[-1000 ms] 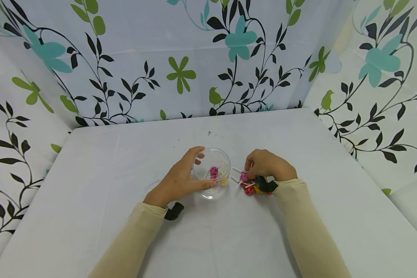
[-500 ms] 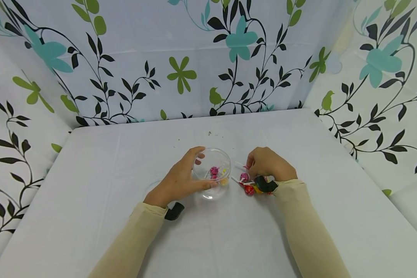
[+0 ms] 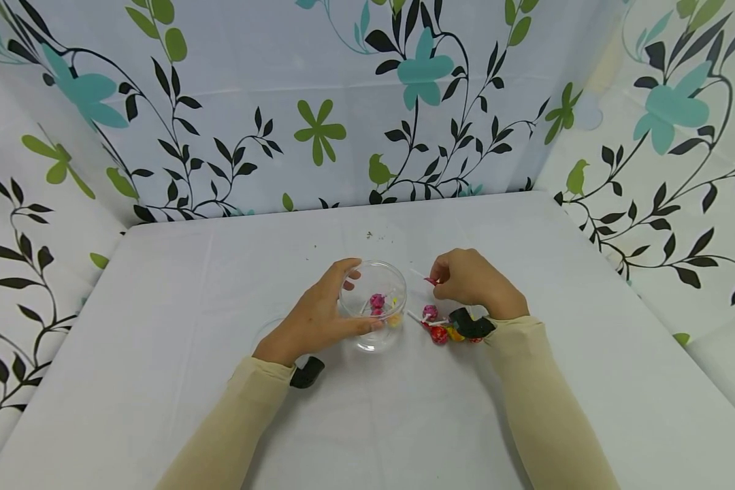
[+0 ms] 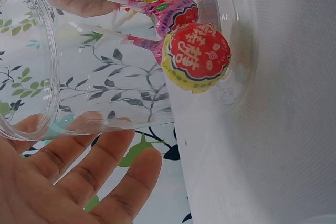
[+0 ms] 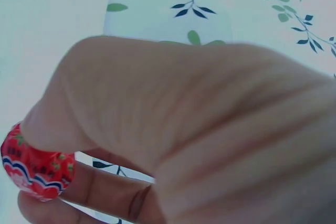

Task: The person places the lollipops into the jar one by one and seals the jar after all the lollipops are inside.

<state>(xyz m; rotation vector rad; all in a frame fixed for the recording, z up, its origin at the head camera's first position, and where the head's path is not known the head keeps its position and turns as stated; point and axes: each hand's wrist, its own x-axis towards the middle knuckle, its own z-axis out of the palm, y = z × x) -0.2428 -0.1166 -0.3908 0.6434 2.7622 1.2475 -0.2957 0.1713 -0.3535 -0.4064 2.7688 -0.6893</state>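
Head view: lollipop [image 3: 431, 280], stick [image 3: 418, 273] leftward

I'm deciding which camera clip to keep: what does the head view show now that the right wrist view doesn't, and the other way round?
Only the head view shows the left hand holding the clear jar, the lollipops inside it, the pile of lollipops beside it and both sleeves.

Only the right wrist view shows the wavy printed band on the held lollipop.

Both show the right hand pinching that lollipop, and leaf-patterned cloth behind.
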